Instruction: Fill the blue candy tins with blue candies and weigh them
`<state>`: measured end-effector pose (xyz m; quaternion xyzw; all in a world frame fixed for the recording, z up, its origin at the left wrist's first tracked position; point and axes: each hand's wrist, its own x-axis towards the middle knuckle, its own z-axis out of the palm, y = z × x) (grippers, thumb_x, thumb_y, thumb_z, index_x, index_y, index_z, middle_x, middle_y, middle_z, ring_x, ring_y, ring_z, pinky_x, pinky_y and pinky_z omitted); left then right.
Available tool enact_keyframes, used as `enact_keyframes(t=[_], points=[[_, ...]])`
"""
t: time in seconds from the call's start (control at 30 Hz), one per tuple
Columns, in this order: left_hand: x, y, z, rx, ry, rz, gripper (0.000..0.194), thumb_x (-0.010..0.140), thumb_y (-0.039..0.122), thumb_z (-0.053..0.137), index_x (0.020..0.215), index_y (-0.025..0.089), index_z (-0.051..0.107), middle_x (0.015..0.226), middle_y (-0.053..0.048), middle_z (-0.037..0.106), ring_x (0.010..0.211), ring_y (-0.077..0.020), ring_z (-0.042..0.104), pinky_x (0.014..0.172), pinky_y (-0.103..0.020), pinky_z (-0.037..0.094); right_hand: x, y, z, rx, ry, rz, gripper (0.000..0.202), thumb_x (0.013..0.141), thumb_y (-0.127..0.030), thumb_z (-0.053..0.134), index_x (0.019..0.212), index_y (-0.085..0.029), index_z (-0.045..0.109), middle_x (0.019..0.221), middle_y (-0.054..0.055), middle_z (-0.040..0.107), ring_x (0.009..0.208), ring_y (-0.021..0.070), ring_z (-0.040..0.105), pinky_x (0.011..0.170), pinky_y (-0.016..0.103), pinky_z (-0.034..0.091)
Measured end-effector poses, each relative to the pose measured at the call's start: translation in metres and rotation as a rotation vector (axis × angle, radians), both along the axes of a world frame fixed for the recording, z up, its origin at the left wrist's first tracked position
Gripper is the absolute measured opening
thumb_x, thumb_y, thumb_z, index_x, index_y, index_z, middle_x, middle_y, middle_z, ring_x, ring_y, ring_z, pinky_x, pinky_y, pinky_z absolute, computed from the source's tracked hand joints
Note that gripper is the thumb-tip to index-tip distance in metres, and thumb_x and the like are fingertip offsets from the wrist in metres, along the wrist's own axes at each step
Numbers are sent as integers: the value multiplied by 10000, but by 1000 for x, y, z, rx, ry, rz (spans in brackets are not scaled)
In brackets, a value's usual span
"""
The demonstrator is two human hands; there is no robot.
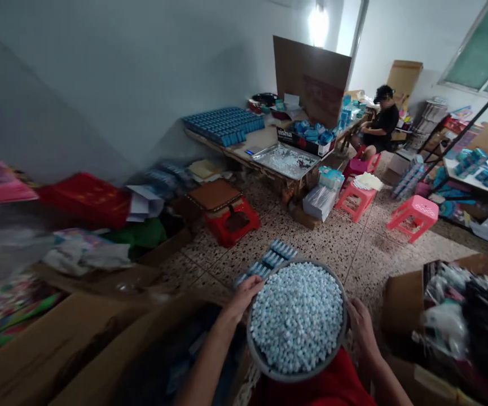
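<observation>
Fingers clamp the round grey basin from opposite sides, left hand and right hand; it sits squarely between them, heaped with pale-blue pellets, no long axis, neither hand nearer!

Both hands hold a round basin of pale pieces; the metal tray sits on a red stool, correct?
Wrong support: the head view shows the metal tray on the table. The left hand and right hand hold the basin of pale pieces.

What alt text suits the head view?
The left hand and right hand hold a round grey basin heaped with small pale pieces. Beyond, a table bears a metal tray and blue boxes; a person sits farther back.
</observation>
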<state>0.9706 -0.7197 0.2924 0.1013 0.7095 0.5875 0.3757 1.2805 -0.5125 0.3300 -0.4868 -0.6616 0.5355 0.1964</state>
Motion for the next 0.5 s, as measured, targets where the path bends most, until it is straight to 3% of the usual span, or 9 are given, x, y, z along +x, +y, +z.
enact_keyframes(t=[0.1,0.23,0.5], points=[[-62,62,6,-13,5,93,573,514,704,839,714,224,600,681,25,572,686,-184,506,675,-286,408,-88,97,8,-30,-16,119,560,782,-806,636,685,-262,545,648,22,570,648,213,541,571,311,431],[-167,135,15,-21,24,185,576,526,703,855,722,223,603,665,36,554,665,-175,484,654,-270,385,-216,203,14,-85,-14,233,542,783,-787,629,692,-261,538,575,-13,512,545,180,506,505,287,377],[-396,274,39,-33,28,254,480,543,604,868,709,202,666,682,23,590,683,-175,515,648,-265,378,-470,366,20,-152,10,337,477,787,-710,635,678,-258,528,481,-43,469,429,142,451,449,263,329]])
